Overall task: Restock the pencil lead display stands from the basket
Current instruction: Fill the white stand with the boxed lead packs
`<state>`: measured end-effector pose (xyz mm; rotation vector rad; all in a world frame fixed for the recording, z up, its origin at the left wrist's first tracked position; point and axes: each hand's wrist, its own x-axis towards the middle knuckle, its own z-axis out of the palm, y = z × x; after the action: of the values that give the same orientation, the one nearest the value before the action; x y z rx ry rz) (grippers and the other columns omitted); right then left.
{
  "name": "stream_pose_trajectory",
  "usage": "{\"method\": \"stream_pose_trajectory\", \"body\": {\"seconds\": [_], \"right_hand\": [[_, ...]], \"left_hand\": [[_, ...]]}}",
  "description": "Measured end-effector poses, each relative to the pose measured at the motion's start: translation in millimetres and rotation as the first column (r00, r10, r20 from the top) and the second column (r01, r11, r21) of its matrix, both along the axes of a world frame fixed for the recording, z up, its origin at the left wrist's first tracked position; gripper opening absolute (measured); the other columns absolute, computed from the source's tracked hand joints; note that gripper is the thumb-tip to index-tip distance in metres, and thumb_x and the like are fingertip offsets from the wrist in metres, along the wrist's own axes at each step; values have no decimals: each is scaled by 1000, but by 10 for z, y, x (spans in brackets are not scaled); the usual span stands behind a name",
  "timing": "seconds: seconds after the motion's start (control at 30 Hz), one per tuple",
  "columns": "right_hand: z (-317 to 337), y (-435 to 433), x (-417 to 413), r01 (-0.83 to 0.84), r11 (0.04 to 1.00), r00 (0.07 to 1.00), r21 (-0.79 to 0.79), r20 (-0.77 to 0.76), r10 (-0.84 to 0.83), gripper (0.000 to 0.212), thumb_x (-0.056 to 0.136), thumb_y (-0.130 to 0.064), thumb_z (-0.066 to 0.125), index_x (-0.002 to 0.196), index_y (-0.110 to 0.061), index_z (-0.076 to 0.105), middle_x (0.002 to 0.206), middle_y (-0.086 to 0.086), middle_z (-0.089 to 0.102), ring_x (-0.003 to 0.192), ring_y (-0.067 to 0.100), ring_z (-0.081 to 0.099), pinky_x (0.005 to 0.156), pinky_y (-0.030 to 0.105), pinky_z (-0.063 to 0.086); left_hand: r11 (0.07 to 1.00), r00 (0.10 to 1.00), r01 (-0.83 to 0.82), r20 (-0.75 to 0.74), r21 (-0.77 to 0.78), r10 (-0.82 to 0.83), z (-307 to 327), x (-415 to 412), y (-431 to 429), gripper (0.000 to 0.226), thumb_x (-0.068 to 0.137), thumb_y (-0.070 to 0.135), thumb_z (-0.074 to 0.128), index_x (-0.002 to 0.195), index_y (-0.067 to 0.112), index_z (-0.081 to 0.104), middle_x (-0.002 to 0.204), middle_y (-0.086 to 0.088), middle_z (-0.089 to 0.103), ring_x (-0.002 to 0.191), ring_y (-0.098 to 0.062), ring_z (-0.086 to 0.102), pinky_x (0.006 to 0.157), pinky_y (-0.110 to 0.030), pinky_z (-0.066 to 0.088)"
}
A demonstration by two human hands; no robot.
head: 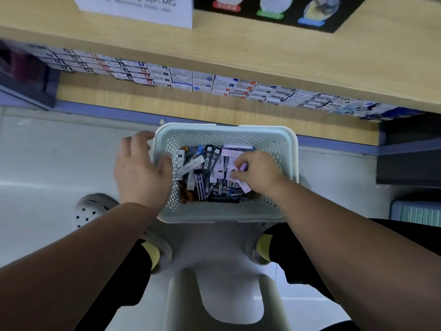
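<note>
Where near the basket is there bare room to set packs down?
Bare: pale floor left of the basket, between shelf base and grey shoe; wooden strip before the box rows. Crowded: basket inside, lead packs plus right hand.

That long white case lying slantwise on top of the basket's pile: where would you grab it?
Probably pinch the white case across its narrow width, near the upper right end, coming from straight above. It lies flat on top, and its lower end sits close to the basket wall and the left hand.
</note>
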<state>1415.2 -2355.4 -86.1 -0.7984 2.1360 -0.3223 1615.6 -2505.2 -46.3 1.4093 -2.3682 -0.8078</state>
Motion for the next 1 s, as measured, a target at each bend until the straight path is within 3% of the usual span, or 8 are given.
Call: {"method": "stream_pose_trajectory", "body": {"seconds": [0.13, 0.23, 0.3, 0.4, 0.53, 0.73, 0.9, 1.0], "right_hand": [[153, 33, -72, 167, 984, 975, -68, 156, -155, 17, 92, -31, 73, 100, -17, 67, 106, 0, 61, 94, 17, 57, 78, 22, 39], [208, 134, -46, 288, 957, 928, -43, 259, -268, 21, 95, -33, 69, 86, -21, 55, 84, -9, 52, 67, 10, 47, 54, 20, 37], [252, 214, -27, 298, 954, 921, -40, 274, -276, 27, 96, -34, 68, 77, -27, 50, 72, -13, 44, 58, 2, 37, 51, 17, 29], [354, 293, -40, 239, 968, 935, -80, 289, -207, 24, 97, -33, 66, 77, -25, 56, 77, -13, 50, 64, 5, 45, 57, 19, 33], [448, 336, -106, 144, 988, 937, -50, 327, -120, 24, 95, -35, 69, 105, -14, 71, 94, -8, 61, 80, 7, 56, 65, 20, 39], [487, 387, -120, 167, 983, 936, -81, 328, -132, 24, 94, -36, 70, 101, -13, 71, 87, -4, 62, 72, 7, 54, 62, 23, 39], [604, 332, -109, 137, 976, 971, -168, 216, -99, 21, 94, -33, 70, 87, -13, 68, 77, -6, 62, 62, 2, 51, 56, 16, 39], [720, 333, -202, -48, 988, 998, -148, -45, 42, 20, 94, -34, 67, 81, -21, 61, 71, -13, 55, 63, 1, 49, 57, 24, 37]], "left_hand": [[942, 961, 275, -24, 190, -276, 30, -264, 68, 26, 92, 15, 65, 118, 12, 60, 93, -2, 64, 76, -19, 61, 73, -38, 55], [843, 938, 201, 151, 499, -313, -198, -417, 168, 50, 92, 30, 67, 137, 17, 52, 129, -7, 60, 100, -21, 63, 90, -36, 53], [818, 916, 110, 263, 564, -304, -363, -489, 224, 66, 92, 35, 67, 150, 19, 40, 150, -11, 42, 106, -23, 59, 92, -33, 48], [861, 828, 71, 452, 503, -332, -559, -563, 313, 78, 92, 37, 68, 155, 16, 28, 158, -12, 27, 116, -29, 58, 102, -37, 48], [913, 759, 103, 562, 395, -329, -759, -600, 336, 75, 91, 34, 69, 152, 11, 31, 153, -17, 34, 132, -36, 46, 109, -43, 43], [901, 795, -3, 547, 435, -261, -804, -709, 246, 76, 82, 30, 80, 142, 8, 39, 120, -14, 64, 94, -26, 61, 69, -30, 45], [882, 855, -73, 484, 465, -184, -849, -701, 302, 53, 81, 20, 81, 126, 9, 55, 108, -7, 67, 86, -22, 58, 70, -27, 45], [869, 872, -83, 458, 488, -174, -852, -686, 323, 39, 83, 19, 80, 115, 9, 61, 109, -7, 65, 86, -19, 54, 74, -26, 44]]}}
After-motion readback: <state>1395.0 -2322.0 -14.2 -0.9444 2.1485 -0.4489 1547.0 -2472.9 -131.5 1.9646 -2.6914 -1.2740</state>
